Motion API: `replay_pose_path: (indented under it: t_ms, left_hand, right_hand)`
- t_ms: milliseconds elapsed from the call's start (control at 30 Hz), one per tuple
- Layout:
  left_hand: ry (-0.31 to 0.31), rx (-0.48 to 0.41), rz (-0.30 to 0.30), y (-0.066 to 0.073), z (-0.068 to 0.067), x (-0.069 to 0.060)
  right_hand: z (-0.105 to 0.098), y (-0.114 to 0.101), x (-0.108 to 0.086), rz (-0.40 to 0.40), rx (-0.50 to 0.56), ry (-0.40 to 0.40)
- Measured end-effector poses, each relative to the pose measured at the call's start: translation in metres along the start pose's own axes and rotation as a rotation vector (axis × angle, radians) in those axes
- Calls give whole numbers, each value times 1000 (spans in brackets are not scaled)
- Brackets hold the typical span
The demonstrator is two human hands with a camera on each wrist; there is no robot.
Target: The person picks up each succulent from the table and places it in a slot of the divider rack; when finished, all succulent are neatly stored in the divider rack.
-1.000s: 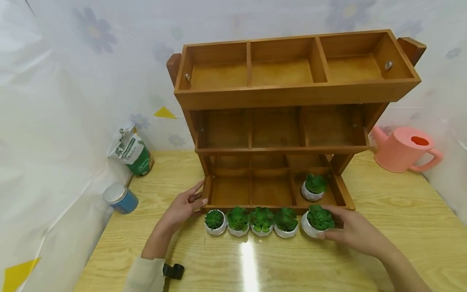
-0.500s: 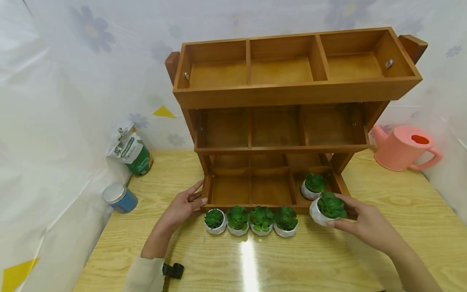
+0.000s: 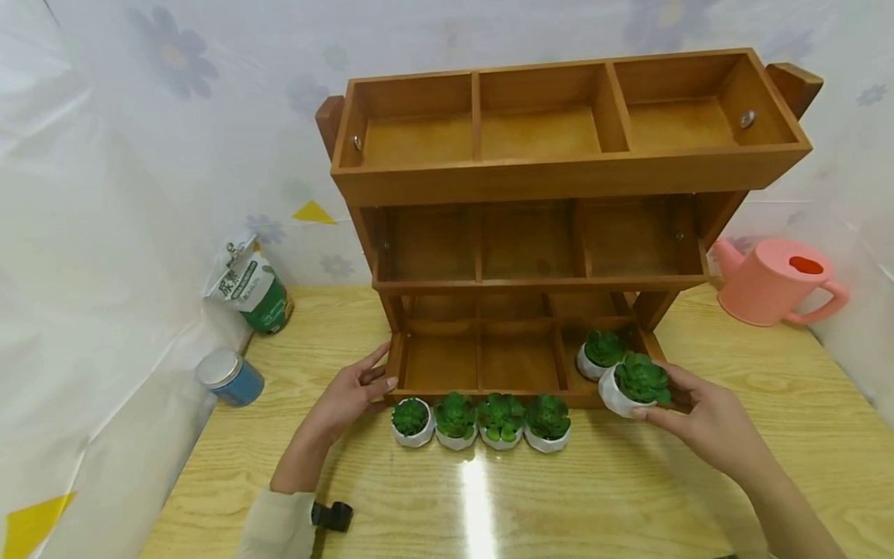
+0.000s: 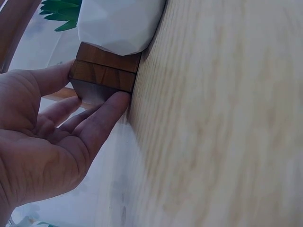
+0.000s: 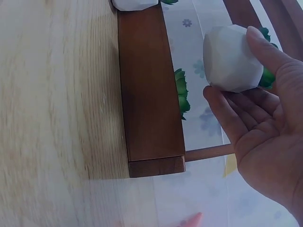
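Observation:
A wooden three-tier shelf (image 3: 569, 178) stands on the table. My left hand (image 3: 352, 394) grips the left end of its bottom tier; in the left wrist view, the thumb and fingertips lie on the wooden corner (image 4: 106, 71). My right hand (image 3: 708, 419) holds a potted succulent (image 3: 625, 396) by its white faceted pot, raised over the bottom tier's front edge at the right. Behind it, another potted succulent (image 3: 597, 361) sits in the right bottom compartment. In the right wrist view, the held white pot (image 5: 232, 61) is between thumb and fingers, apart from the front board.
Several potted succulents (image 3: 500, 423) stand in a row along the shelf's front. A pink watering can (image 3: 764, 287) is at the right. At the left are a green-and-white pouch (image 3: 258, 291) and a blue jar with a silver lid (image 3: 233, 380).
My right hand has lifted the succulent from the right end of the row and carried it up and rightward over the shelf's front edge. My left hand stays where it was.

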State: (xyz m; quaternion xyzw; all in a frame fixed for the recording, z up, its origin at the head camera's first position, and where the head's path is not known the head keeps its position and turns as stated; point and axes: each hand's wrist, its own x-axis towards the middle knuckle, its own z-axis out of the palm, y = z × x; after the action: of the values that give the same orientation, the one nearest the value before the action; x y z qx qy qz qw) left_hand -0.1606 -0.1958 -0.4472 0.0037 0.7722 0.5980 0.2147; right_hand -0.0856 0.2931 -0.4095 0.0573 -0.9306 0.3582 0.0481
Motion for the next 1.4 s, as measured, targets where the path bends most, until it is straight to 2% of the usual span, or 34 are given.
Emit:
replay_pose_path:
  t_ms: [767, 967, 1200, 1400]
  left_hand:
    - [6, 4, -3, 2, 3, -1]
    - [24, -13, -28, 2, 1, -1]
    - [8, -5, -13, 0, 1, -3]
    - [33, -8, -27, 0, 2, -2]
  right_hand:
    - [-1, -3, 1, 20, 31, 31]
    - [9, -15, 17, -15, 76, 7]
    - [20, -34, 39, -84, 129, 7]
    - [30, -43, 57, -70, 109, -18]
